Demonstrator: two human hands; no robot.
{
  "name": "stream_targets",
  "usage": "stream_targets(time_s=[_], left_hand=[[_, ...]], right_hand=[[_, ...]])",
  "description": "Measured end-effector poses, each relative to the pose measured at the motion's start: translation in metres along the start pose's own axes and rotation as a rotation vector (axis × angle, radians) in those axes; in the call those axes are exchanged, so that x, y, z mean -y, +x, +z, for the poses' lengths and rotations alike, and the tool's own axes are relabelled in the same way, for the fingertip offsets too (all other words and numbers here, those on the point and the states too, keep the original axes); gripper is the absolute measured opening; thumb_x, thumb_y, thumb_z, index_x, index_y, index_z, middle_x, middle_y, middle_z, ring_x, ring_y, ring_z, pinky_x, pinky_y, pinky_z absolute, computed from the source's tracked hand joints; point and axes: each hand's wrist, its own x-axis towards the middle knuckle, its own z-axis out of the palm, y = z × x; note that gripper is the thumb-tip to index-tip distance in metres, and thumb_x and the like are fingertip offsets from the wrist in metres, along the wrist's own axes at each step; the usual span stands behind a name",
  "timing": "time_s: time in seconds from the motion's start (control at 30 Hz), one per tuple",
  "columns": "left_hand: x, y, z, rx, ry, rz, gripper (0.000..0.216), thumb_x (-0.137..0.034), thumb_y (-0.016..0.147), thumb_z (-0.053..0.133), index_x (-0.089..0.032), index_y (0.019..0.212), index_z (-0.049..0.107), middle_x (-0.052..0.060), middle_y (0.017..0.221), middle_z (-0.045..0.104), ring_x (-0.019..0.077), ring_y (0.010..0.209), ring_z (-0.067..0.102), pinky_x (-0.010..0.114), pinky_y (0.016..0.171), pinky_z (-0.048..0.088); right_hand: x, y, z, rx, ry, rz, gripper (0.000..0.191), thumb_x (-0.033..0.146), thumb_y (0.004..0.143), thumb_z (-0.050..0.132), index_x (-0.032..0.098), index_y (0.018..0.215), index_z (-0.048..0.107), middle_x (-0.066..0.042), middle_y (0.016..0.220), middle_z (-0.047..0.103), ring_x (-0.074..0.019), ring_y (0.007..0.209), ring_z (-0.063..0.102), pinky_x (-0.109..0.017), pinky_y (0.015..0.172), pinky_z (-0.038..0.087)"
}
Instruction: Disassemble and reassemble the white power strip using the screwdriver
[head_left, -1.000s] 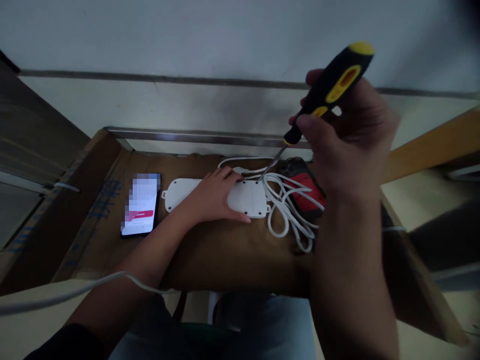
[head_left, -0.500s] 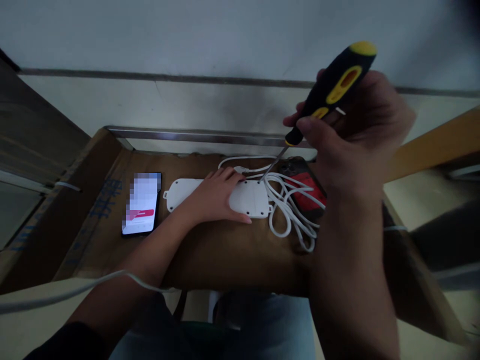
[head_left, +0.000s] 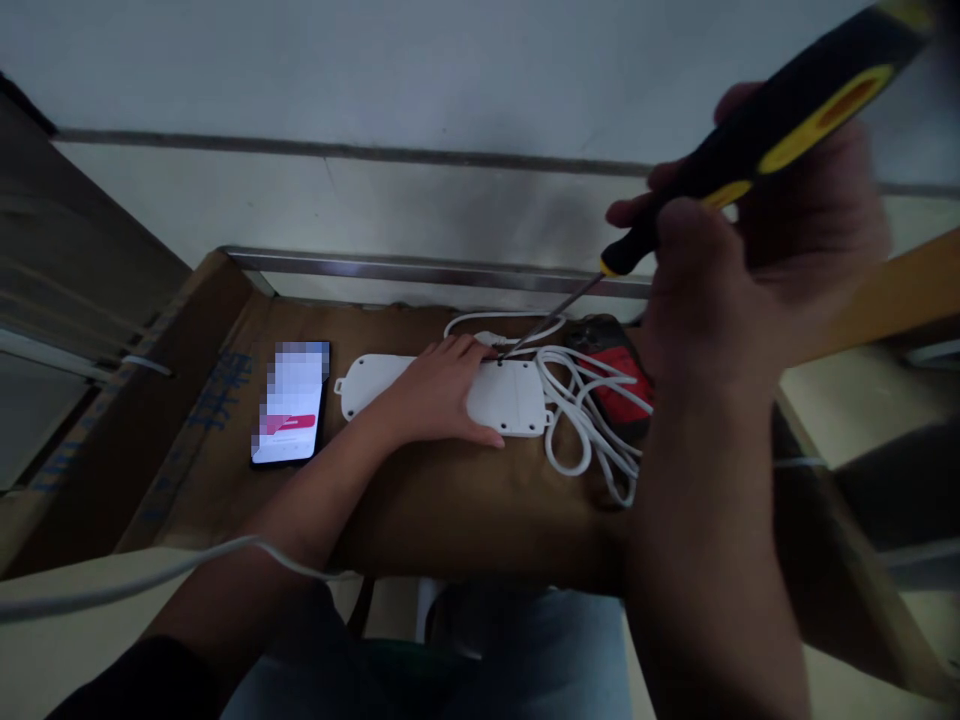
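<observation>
My right fingers (head_left: 690, 230) grip a screwdriver (head_left: 750, 145), tip at the white casing's (head_left: 517, 398) far edge; my left fingers (head_left: 457, 350) clasp that casing crosswise, flat on the brown surface (head_left: 450, 510) between phone (head_left: 289, 446), left, and looped cable (head_left: 555, 358), right.

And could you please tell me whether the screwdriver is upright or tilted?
Tilted: the screwdriver slants, its handle up to the right in the right hand, its shaft running down-left toward the white case.

A cardboard-lined desk (head_left: 465, 500) holds a lit phone (head_left: 291, 405) at left, a white casing (head_left: 510, 397), looped white cable (head_left: 576, 398), a red-and-black object (head_left: 619, 362)
</observation>
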Motion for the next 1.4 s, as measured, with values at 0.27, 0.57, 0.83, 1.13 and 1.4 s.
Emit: stream_targets(time_s=[0.27, 0.57, 0.83, 1.13, 1.4], left_hand=[[-0.001, -0.001, -0.003, -0.007, -0.036, -0.012, 0.098, -0.063, 0.060, 0.093, -0.017, 0.136, 0.054, 0.018, 0.142, 0.058, 0.0384, 0.133, 0.056, 0.050, 0.116, 0.044], [-0.002, 0.000, -0.003, 0.012, -0.027, -0.008, 0.095, -0.062, 0.063, 0.092, -0.016, 0.137, 0.054, 0.018, 0.144, 0.056, 0.0383, 0.134, 0.054, 0.048, 0.116, 0.043], [-0.002, -0.002, -0.004, 0.014, -0.036, -0.017, 0.096, -0.064, 0.064, 0.091, -0.015, 0.138, 0.053, 0.018, 0.147, 0.055, 0.0387, 0.137, 0.052, 0.049, 0.117, 0.042], [0.001, -0.002, -0.001, -0.004, -0.028, 0.006, 0.100, -0.066, 0.063, 0.091, -0.014, 0.139, 0.054, 0.019, 0.146, 0.056, 0.0376, 0.138, 0.052, 0.048, 0.119, 0.041], [0.002, -0.001, 0.001, -0.023, -0.024, 0.030, 0.099, -0.066, 0.062, 0.092, -0.014, 0.138, 0.054, 0.018, 0.141, 0.058, 0.0377, 0.135, 0.054, 0.049, 0.118, 0.043]], right_hand=[[-0.018, -0.006, -0.001, 0.060, 0.011, 0.032, 0.037, 0.022, 0.078, 0.081, 0.023, 0.114, 0.070, 0.008, 0.113, 0.069, -0.0046, 0.089, 0.071, -0.027, 0.082, 0.066], [-0.009, -0.002, -0.001, 0.021, -0.001, 0.060, 0.033, 0.017, 0.078, 0.082, 0.016, 0.109, 0.069, 0.002, 0.114, 0.069, -0.0067, 0.085, 0.072, -0.027, 0.075, 0.070], [-0.018, -0.003, -0.002, 0.082, -0.019, -0.100, 0.037, 0.015, 0.080, 0.079, 0.018, 0.115, 0.069, 0.005, 0.112, 0.070, -0.0055, 0.088, 0.071, -0.025, 0.075, 0.068], [-0.009, -0.011, 0.006, 0.105, -0.013, 0.057, 0.040, 0.012, 0.079, 0.081, 0.025, 0.116, 0.070, 0.004, 0.101, 0.067, -0.0062, 0.091, 0.070, -0.026, 0.082, 0.069], [0.000, -0.015, 0.009, 0.208, -0.077, 0.187, 0.041, 0.022, 0.086, 0.077, 0.025, 0.125, 0.067, 0.000, 0.114, 0.070, -0.0134, 0.094, 0.075, -0.030, 0.084, 0.069]])
